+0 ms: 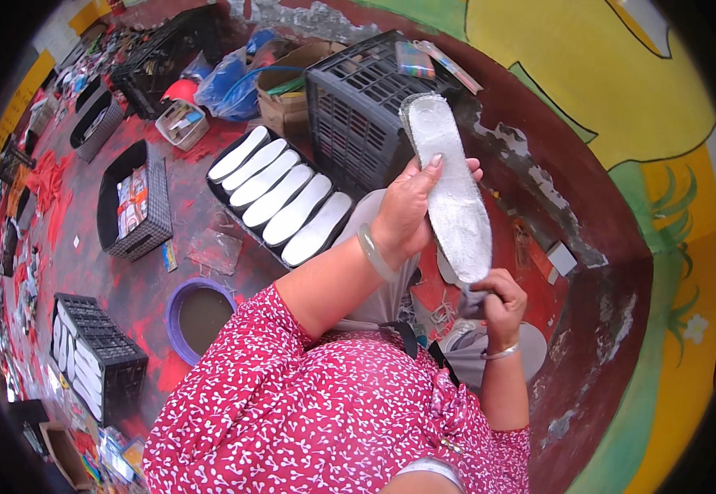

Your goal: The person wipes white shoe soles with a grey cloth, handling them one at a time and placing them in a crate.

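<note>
Head view: left hand (407,206) pinches a white insole (461,210), right hand (502,306) closed round grey cloth (471,305); six others (278,196) lined up, this one's probably unfinished.

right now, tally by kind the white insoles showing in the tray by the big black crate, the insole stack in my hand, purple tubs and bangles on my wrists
white insoles showing in that tray: 6
held insole stack: 1
purple tub: 1
bangles: 2
total: 10
</note>
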Motion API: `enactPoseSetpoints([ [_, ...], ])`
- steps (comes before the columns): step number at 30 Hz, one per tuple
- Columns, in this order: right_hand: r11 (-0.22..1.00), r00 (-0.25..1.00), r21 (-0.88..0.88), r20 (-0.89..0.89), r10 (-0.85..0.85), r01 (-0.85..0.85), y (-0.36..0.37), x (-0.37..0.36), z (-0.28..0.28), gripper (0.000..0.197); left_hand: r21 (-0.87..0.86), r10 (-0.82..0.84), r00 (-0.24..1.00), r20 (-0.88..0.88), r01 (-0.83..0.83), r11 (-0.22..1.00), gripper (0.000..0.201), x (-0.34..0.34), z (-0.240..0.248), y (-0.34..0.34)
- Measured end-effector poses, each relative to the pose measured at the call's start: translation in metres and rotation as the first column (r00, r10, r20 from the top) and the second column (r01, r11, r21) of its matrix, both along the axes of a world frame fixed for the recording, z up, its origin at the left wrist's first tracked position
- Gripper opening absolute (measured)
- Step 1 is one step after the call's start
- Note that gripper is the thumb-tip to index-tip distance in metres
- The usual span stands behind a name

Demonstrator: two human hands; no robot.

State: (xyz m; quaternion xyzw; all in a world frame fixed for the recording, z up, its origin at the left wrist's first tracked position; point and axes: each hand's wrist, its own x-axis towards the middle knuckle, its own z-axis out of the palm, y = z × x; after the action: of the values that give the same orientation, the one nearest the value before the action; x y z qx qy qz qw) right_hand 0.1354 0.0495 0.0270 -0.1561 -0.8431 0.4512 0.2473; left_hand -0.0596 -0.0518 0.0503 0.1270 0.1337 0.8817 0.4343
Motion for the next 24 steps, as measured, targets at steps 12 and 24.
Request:
enactPoseSetpoints([
  [12,0.800,0.937,-0.600,0.261,0.231,-0.030,-0.021,-0.065,0.057,0.025,-0.238,-0.284,0.938,-0.197,0.235,0.942,0.037,0.014,-0.030,-0.064],
  [24,0.802,0.866,-0.541,0.243,0.438,-0.253,-0.054,-0.157,0.058,0.009,-0.232,-0.167,0.975,-0.147,0.130,0.964,0.040,-0.047,-0.036,-0.109],
])
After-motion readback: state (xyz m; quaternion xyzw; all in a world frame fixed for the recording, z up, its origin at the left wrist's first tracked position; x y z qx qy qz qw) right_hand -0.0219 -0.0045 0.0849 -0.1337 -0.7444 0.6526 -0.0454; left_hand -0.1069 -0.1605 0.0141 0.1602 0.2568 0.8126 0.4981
